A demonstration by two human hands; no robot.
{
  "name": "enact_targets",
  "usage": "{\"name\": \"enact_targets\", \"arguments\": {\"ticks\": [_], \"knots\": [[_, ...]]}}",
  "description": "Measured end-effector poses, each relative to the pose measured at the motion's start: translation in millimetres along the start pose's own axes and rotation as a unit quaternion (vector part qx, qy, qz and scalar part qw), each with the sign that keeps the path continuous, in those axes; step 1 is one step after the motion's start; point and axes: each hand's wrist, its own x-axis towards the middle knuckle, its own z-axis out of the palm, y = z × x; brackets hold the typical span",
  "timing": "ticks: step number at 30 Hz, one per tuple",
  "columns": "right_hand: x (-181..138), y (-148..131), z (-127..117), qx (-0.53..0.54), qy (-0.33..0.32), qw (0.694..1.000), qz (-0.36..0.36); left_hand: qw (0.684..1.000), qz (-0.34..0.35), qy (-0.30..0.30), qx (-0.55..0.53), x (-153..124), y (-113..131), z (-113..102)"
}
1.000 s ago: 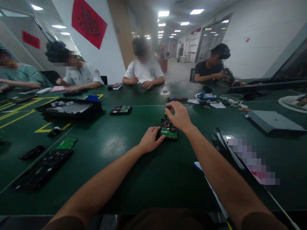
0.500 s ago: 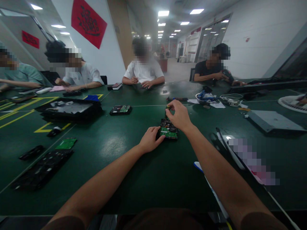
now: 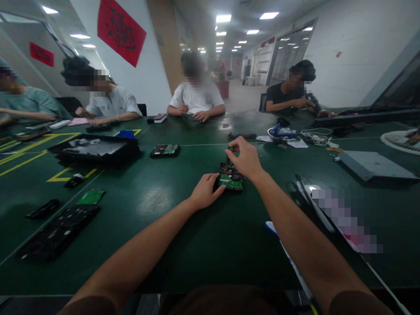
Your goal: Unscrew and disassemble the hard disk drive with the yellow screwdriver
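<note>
A hard drive (image 3: pixel 230 183) with a green circuit board lies on the table in front of me. My left hand (image 3: pixel 205 191) grips its left side, the thumb at the near edge and the fingers at the far left corner. Above the drive's far end, my right hand (image 3: pixel 245 158) is closed in a pinch around a small screwdriver (image 3: pixel 231 149) with a yellow and dark handle. The screwdriver stands about upright; its tip is too dark to make out.
Another drive (image 3: pixel 165 150) and a black tray (image 3: pixel 95 151) lie farther left. Left of me are a loose green board (image 3: pixel 91 196) and black drive parts (image 3: pixel 58 232). A metal case (image 3: pixel 377 167) is on the right. Several people sit across the green table (image 3: pixel 183 258).
My right fingers have shifted slightly around the screwdriver, and its handle shows a little more. My left hand and the hard drive stay in place.
</note>
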Motion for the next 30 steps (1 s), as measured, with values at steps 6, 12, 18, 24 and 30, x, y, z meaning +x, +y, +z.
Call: {"name": "enact_targets", "arguments": {"ticks": [6,12,18,24,30], "knots": [[-0.7,-0.8,0.3,-0.01,-0.007,1.0,-0.029,1.0,0.001,0.002,0.001,-0.2,-1.6,1.5],[-0.3,-0.9,-0.4,0.003,-0.004,1.0,-0.007,1.0,0.001,0.0,0.001,-0.2,-1.6,1.2],[0.1,-2.3,-1.7,-0.011,-0.004,1.0,-0.026,1.0,-0.006,-0.001,-0.003,-0.4,1.9,-1.8],[-0.7,-1.3,-0.2,0.008,-0.009,1.0,-0.012,1.0,-0.005,-0.003,-0.002,0.1,-0.4,0.0],[-0.7,-2.0,0.1,-0.012,-0.002,1.0,-0.023,1.0,0.002,0.006,0.001,0.6,-1.6,2.6]]}}
